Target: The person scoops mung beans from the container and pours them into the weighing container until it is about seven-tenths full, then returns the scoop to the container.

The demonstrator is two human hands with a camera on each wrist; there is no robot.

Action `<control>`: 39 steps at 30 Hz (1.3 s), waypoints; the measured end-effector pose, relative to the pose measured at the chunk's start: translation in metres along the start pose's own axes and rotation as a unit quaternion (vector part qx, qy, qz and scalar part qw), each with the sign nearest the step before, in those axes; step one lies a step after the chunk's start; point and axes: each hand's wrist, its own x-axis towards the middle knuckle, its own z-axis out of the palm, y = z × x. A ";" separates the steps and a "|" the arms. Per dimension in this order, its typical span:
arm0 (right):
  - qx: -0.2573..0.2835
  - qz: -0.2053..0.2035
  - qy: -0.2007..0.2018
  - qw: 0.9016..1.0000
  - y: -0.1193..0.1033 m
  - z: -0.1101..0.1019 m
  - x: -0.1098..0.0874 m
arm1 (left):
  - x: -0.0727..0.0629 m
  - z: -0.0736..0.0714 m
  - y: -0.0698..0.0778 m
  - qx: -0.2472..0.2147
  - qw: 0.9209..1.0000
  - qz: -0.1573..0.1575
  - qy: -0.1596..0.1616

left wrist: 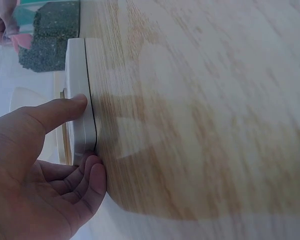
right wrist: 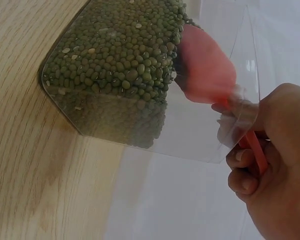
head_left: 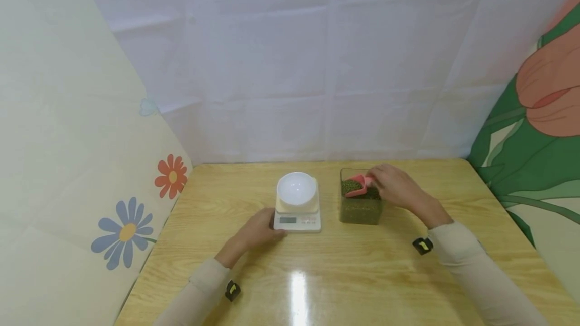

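Observation:
A white kitchen scale (head_left: 296,223) stands on the table with a white bowl (head_left: 296,189) on top. My left hand (head_left: 262,229) grips its near left corner. In the left wrist view the thumb lies along the scale's front edge (left wrist: 80,120), and curled fingers rest against its side. To the right stands a clear square container (head_left: 361,214) partly filled with green mung beans (right wrist: 120,50). My right hand (head_left: 393,183) holds the handle of a red scoop (right wrist: 207,65) at the container's rim. The scoop's head is inside the container, its front edge at the beans.
The wooden table (head_left: 362,275) has a white cloth (head_left: 281,64) hanging behind it. Flower-printed sheets line the left and right sides. A narrow gap of table separates the scale from the container.

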 end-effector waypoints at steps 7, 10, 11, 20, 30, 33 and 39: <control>0.010 0.014 0.003 1.000 0.000 -0.001 -0.002 | 0.000 0.000 -0.001 -0.004 1.000 0.005 0.000; 0.014 0.018 0.007 1.000 0.001 -0.001 -0.004 | 0.000 0.001 -0.002 -0.005 1.000 0.006 0.000; 0.015 0.018 0.009 1.000 0.000 -0.001 -0.004 | 0.000 0.001 -0.002 -0.005 1.000 0.006 0.001; 0.032 0.022 0.014 0.999 0.004 -0.001 -0.007 | 0.000 0.002 -0.006 0.001 1.000 0.003 0.001; 0.043 0.029 0.027 0.998 0.008 -0.001 -0.011 | 0.000 0.002 -0.005 -0.004 1.000 0.005 0.002; 0.039 0.026 0.030 0.998 0.008 -0.001 -0.011 | 0.000 0.002 -0.005 -0.001 1.000 0.007 0.004; 0.040 0.034 0.028 0.998 0.009 -0.003 -0.011 | 0.000 0.002 -0.005 0.007 1.000 0.008 0.008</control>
